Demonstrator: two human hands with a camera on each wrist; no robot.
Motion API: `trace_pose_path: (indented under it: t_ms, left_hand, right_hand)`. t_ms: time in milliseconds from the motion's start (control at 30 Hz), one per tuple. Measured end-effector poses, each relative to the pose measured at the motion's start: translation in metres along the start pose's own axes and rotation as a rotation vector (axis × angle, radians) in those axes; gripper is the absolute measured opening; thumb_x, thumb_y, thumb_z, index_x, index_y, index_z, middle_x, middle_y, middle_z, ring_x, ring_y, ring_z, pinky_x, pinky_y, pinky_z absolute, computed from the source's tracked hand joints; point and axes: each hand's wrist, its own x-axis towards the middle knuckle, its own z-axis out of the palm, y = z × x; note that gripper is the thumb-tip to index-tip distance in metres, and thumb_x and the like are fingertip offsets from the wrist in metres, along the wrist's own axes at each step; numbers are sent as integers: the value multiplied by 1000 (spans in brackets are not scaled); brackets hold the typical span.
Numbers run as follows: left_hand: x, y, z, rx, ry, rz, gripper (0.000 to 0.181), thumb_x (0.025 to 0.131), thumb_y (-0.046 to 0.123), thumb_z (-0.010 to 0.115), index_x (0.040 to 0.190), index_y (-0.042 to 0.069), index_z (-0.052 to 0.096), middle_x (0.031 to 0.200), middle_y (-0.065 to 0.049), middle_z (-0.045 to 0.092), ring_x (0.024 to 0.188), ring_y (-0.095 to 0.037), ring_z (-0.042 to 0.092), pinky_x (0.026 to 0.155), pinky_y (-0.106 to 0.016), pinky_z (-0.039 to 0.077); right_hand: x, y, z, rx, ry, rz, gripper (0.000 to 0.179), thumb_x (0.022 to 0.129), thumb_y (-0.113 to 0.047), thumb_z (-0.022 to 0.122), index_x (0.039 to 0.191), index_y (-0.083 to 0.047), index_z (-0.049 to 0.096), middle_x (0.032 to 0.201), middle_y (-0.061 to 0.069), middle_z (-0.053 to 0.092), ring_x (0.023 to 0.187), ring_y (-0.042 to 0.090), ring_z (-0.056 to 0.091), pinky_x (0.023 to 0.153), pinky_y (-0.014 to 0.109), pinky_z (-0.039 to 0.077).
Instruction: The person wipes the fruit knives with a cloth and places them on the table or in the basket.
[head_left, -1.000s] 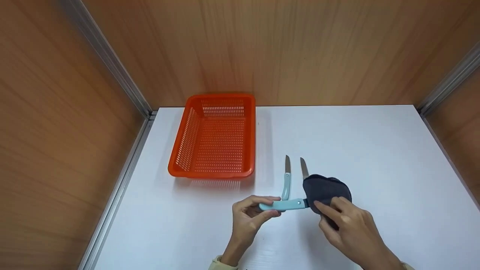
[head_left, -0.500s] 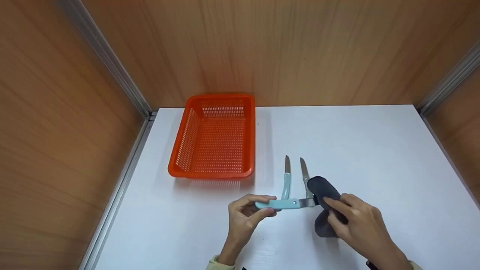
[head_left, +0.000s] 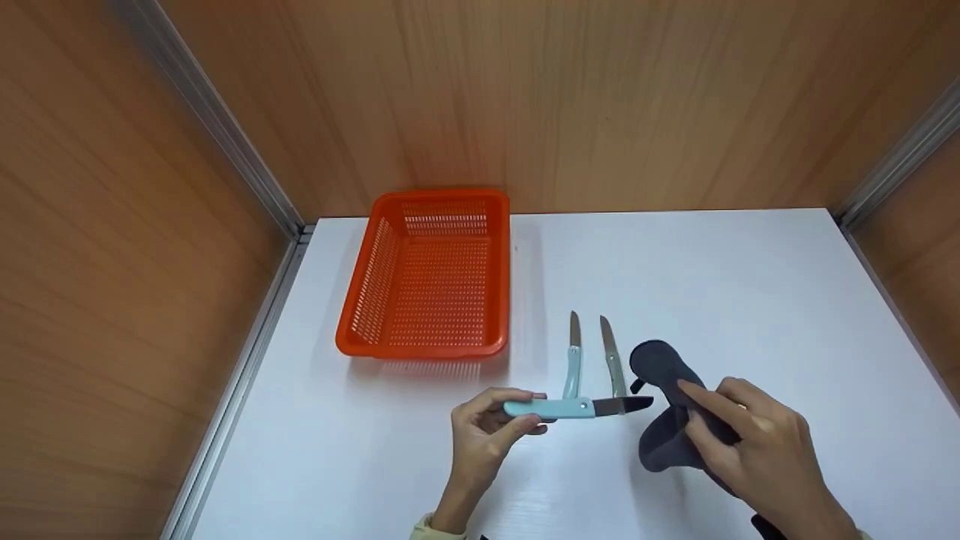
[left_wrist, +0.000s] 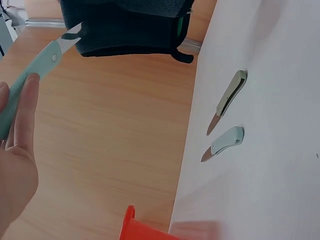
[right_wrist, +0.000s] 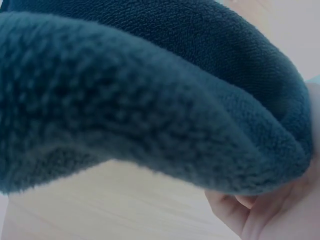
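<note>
My left hand pinches the light-blue handle of a folding knife, its blade out and pointing right. The same knife shows in the left wrist view. In my right hand is a bunched dark cloth, held between thumb and fingers just right of the blade tip; a small gap seems to part them. The cloth fills much of the right wrist view and hides most of that hand. Beyond the held knife lie a second light-blue folding knife and a grey-green folding knife, both with blades out.
An orange perforated basket stands on the white table, left of the lying knives. Wooden panels enclose the table at the back and sides, with metal strips along the corners.
The cloth has come off the blade and moved right with my right hand, baring the blade and the grey-green knife. My left hand has shifted slightly left with its knife.
</note>
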Motion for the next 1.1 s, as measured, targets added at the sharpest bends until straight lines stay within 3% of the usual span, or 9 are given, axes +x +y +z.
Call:
trace_pose_path:
  t_ms: [100, 333, 567, 833, 1100]
  left_hand:
    - [-1, 0, 1, 0, 9, -36, 21, 82, -5, 68, 102, -7, 62, 101, -23, 67, 78, -36, 69, 65, -45, 59]
    - [0, -2, 6, 10, -8, -43, 20, 82, -4, 69, 101, -7, 63, 100, -23, 67, 77, -34, 70, 64, -43, 59]
    - [0, -3, 12, -7, -14, -34, 20, 82, -5, 68, 102, -7, 63, 100, -23, 68, 76, -33, 70, 65, -44, 59]
    - [-3, -5, 14, -105, -20, -27, 19, 82, -9, 66, 100, -11, 61, 102, -27, 66, 78, -35, 69, 66, -47, 58]
    - [-6, -7, 7, -160, 11, 18, 17, 82, -16, 60, 98, -18, 56, 99, -34, 63, 76, -39, 68, 63, -50, 57]
  right_hand:
    - [3, -6, -4, 32, 13, -21, 31, 58, 9, 67, 86, -3, 76, 66, -5, 50, 52, -1, 35, 38, 11, 29]
    - [1, -14, 2, 86, -8, -61, 31, 62, 3, 64, 90, -4, 76, 68, -5, 49, 54, 1, 37, 39, 10, 31]
    - [-3, -22, 20, 107, -65, -174, 27, 75, -8, 56, 94, -5, 75, 71, -5, 48, 58, 2, 39, 41, 10, 33]
    - [-6, -29, 36, -9, -166, -122, 27, 63, 0, 69, 88, -8, 77, 66, -11, 44, 58, -1, 35, 40, 7, 29]
    - [-6, -20, 36, -91, -211, -68, 26, 63, -1, 69, 87, -8, 76, 67, -8, 44, 57, 1, 35, 39, 11, 32]
